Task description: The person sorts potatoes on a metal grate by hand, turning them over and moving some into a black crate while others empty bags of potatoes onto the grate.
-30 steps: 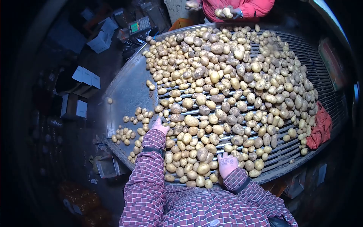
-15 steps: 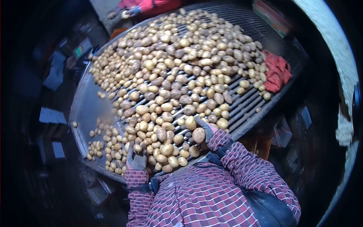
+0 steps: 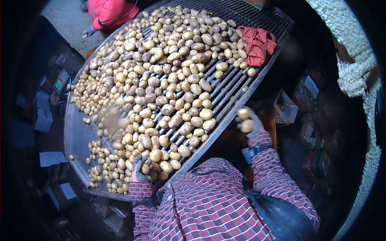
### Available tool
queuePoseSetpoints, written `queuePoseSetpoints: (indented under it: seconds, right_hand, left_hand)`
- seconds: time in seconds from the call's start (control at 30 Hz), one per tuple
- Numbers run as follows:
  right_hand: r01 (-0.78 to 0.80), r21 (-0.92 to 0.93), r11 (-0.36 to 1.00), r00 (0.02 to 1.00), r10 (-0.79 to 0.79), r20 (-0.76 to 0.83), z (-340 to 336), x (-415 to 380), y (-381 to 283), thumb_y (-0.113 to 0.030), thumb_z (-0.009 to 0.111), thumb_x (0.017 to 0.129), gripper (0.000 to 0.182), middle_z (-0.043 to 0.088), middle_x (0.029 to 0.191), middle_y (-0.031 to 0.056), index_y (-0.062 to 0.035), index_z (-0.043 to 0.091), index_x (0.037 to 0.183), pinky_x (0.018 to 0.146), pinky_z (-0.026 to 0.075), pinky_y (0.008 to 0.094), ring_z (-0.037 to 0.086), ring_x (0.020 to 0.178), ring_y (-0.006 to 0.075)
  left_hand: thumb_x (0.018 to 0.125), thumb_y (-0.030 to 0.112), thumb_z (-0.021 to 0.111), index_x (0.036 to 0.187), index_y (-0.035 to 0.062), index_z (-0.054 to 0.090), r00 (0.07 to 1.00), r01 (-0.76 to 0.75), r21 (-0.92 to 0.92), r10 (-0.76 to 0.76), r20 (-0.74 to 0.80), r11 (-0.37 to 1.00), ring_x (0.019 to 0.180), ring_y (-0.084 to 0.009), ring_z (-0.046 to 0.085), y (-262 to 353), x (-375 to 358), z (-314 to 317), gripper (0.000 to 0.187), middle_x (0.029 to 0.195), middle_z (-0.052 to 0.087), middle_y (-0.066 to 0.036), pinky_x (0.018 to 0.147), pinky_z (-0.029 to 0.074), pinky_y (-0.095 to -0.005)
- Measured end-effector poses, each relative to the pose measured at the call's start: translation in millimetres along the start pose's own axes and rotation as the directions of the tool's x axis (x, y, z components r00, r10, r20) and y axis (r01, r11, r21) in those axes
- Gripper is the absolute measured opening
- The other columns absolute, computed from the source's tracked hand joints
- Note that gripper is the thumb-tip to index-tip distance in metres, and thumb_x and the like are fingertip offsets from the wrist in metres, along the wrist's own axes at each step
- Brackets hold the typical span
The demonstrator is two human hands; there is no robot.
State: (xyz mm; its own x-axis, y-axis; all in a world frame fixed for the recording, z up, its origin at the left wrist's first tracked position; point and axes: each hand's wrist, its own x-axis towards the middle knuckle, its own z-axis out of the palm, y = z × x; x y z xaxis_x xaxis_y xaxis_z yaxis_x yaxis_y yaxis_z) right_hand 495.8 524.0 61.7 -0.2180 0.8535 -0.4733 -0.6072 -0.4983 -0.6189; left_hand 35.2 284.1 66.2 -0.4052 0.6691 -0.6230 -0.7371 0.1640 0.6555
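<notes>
We have potatoes (image 3: pixel 183 151) spread over most of the slatted table (image 3: pixel 224 118), larger ones on its bars and a crowd of small ones on the flat sheet at its left end. Our right hand (image 3: pixel 256 127) is out beyond the table's near edge, fingers closed around two potatoes (image 3: pixel 243 113), one paler and one browner. Our left hand (image 3: pixel 140 172) lies among the heap at the table's near edge, with its fingers curled beside a potato; the heap crowds it, so we can't tell whether it grips anything.

We'd expect each one to feel firm, stiff and fairly heavy for its size, with skin that could bruise if dropped. The dusty patches should give us some grip, though the round sides will tend to roll. We'd take a large one across its widest middle, fingers under and thumb over. With two in one palm, we'd keep the outer one hooked by the fingertips, since it could slip first. The small ones should be light enough to scoop together.

A red cloth (image 3: pixel 257 46) lies at the table's right side.
</notes>
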Motion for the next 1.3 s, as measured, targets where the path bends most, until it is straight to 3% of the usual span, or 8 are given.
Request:
queuePoseSetpoints:
  seconds: [0.2,0.3,0.53,0.73,0.93,1.03,1.13,1.3]
  right_hand:
    - [-0.157,-0.434,0.887,0.811,-0.135,-0.570,-239.8,-34.0,-41.7,-0.027,0.069,0.085,0.043,0.063,0.093,0.0098,-0.0107,0.055,0.122,0.050,0.052,0.0349,0.063,0.063,0.0250]
    - [-0.144,-0.921,0.362,0.716,-0.605,-0.350,-325.1,1.6,-41.9,-0.019,0.068,0.086,0.043,0.064,0.091,0.0074,-0.0083,0.054,0.125,0.054,0.050,0.0305,0.060,0.065,0.0179]
    - [0.439,-0.883,0.164,0.880,-0.275,0.386,121.8,5.9,38.2,-0.008,0.064,0.085,0.036,0.066,0.111,0.0112,-0.0030,0.061,0.120,0.092,0.048,0.0314,0.062,0.102,0.0207]
    - [0.907,-0.326,-0.267,0.420,0.631,0.652,243.8,-24.6,211.2,-0.025,0.069,0.077,0.058,0.049,0.133,0.0100,-0.0178,0.052,0.132,0.097,0.047,0.0402,0.050,0.120,0.0306]
    - [0.904,-0.283,-0.321,0.427,0.644,0.635,225.6,7.7,232.9,-0.019,0.064,0.080,0.035,0.058,0.115,0.0080,-0.0174,0.063,0.115,0.091,0.050,0.0395,0.054,0.113,0.0287]
    - [0.342,-0.816,0.466,0.721,0.427,0.546,210.9,49.1,202.7,-0.020,0.061,0.086,0.026,0.064,0.103,0.0088,-0.0123,0.065,0.111,0.089,0.050,0.0364,0.061,0.098,0.0244]
    - [-0.136,-0.693,0.708,0.796,0.494,0.348,239.2,63.7,175.4,-0.021,0.062,0.087,0.027,0.065,0.098,0.0069,-0.0064,0.064,0.110,0.085,0.051,0.0301,0.062,0.090,0.0149]
    - [0.872,-0.404,-0.278,0.490,0.463,0.738,285.5,37.6,220.6,-0.015,0.062,0.082,0.034,0.057,0.119,0.0101,-0.0169,0.060,0.116,0.088,0.050,0.0378,0.060,0.104,0.0271]
  left_hand:
    - [0.084,0.002,0.054,0.120,0.0035,0.052,0.976,-0.168,0.049,0.173,-0.128,0.984,0.093,-0.0315,0.064,-0.1,8.8,-35.1,0.036,0.112,0.059,-0.016,0.077,0.057,-0.0404]
    - [0.079,0.001,0.056,0.104,0.0018,0.061,0.982,-0.111,0.304,0.151,-0.114,0.946,0.071,-0.0244,0.064,1.9,8.5,-48.7,0.026,0.096,0.065,-0.016,0.061,0.056,-0.0370]
    - [0.081,0.036,0.068,0.136,0.0119,0.045,0.937,-0.150,0.937,0.256,0.236,-0.316,0.101,-0.0341,0.063,-7.2,-6.5,61.1,0.064,0.120,0.060,-0.019,0.090,0.050,-0.0432]
    - [0.076,0.027,0.074,0.123,0.0104,0.059,0.936,-0.256,0.967,0.250,0.247,0.004,0.104,-0.0293,0.064,-17.7,21.2,-3.9,0.052,0.112,0.067,-0.014,0.090,0.051,-0.0376]
    - [0.079,0.010,0.072,0.120,0.0040,0.061,0.913,-0.242,0.780,0.407,-0.017,0.577,0.102,-0.0208,0.064,-36.3,-31.9,-49.7,0.043,0.109,0.068,-0.011,0.090,0.050,-0.0322]
    - [0.081,0.005,0.070,0.116,0.0019,0.062,0.894,-0.226,0.662,0.422,-0.151,0.715,0.092,-0.0152,0.065,-38.7,-37.2,-85.0,0.036,0.102,0.069,-0.009,0.083,0.052,-0.0277]
    - [0.081,0.004,0.069,0.112,0.0018,0.064,0.901,-0.120,0.499,0.305,-0.307,0.858,0.084,-0.0136,0.064,-48.4,-32.1,-116.6,0.032,0.092,0.069,-0.007,0.078,0.053,-0.0277]
    - [0.081,0.007,0.068,0.110,0.0011,0.064,0.900,-0.060,0.513,0.269,-0.344,0.856,0.084,-0.0140,0.063,-42.5,-24.5,-116.5,0.029,0.093,0.068,-0.007,0.077,0.052,-0.0271]
